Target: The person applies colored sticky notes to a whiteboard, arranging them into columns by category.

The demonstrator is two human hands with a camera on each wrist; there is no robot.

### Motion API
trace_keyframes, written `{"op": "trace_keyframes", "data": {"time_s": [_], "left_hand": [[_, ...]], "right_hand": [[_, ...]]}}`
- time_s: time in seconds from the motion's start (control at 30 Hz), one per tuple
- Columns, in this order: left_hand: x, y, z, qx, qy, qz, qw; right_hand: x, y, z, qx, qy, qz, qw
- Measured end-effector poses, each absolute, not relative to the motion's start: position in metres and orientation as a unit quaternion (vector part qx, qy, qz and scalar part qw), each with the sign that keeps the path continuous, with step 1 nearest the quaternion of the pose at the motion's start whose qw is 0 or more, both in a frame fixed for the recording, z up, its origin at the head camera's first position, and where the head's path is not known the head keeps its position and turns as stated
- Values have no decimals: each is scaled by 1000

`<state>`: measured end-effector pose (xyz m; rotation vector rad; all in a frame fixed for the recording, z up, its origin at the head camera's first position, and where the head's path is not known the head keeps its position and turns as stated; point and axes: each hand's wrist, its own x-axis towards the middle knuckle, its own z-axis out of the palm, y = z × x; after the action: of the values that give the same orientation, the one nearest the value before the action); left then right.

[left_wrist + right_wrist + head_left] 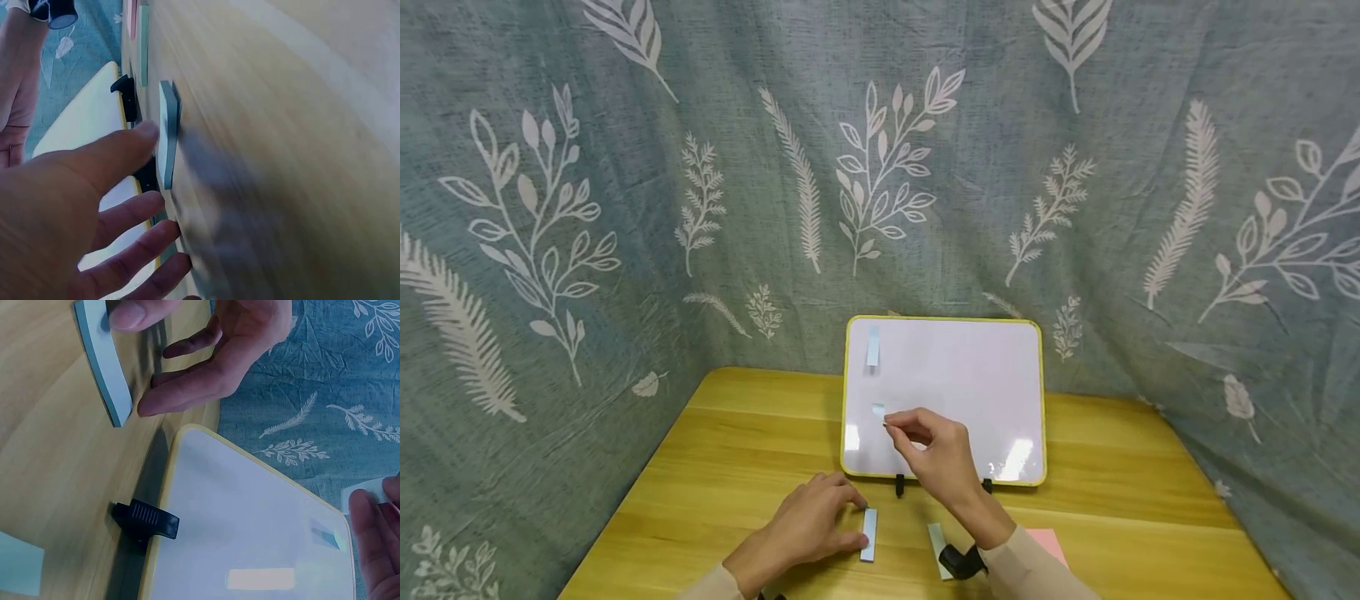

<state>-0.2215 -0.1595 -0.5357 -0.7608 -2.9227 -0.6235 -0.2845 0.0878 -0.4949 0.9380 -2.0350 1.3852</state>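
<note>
My right hand point(934, 454) pinches a small pale blue paper strip point(878, 411) between thumb and fingertips, in front of the whiteboard point(955, 375). Another pale blue strip point(873, 347) is stuck at the board's upper left. On the wooden table my left hand point(808, 521) has its thumb and fingers about a light blue sticky-note pad point(868, 535); the left wrist view shows the thumb at the pad point(167, 134) and the other fingers loosely spread. In the right wrist view the held strip point(369, 489) sticks out past the fingertips of my right hand point(378, 540).
A pale green pad point(937, 542) lies beside my right wrist, with a pink one point(1048, 546) partly under the sleeve. Black feet point(900, 486) hold up the yellow-edged board. Behind the table hangs a leaf-patterned curtain point(737, 208).
</note>
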Motion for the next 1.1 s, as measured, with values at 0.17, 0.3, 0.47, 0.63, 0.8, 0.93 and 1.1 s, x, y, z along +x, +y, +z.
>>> {"op": "trace_keyframes", "data": {"time_s": [0.17,0.3,0.47,0.63,0.8,0.93,1.1], "left_hand": [[-226,-160,-531,-235,-945,-227,31],[-229,-159,-528,-221,-941,-255,32],[-233,-158,-527,-203,-942,-265,37],[-242,-158,-522,-175,-944,-274,60],[-253,-160,-515,-148,-940,-295,92],[-259,-160,-512,-125,-935,-308,121],[-269,-160,-508,-98,-924,-333,160]], "right_hand": [[-290,85,-495,354,-734,508,277],[-293,84,-498,352,-732,512,281],[-296,82,-502,353,-732,512,279],[-301,78,-503,354,-734,505,285],[-305,77,-503,353,-735,500,291],[-306,76,-505,351,-736,498,296],[-310,75,-506,346,-739,491,307]]}}
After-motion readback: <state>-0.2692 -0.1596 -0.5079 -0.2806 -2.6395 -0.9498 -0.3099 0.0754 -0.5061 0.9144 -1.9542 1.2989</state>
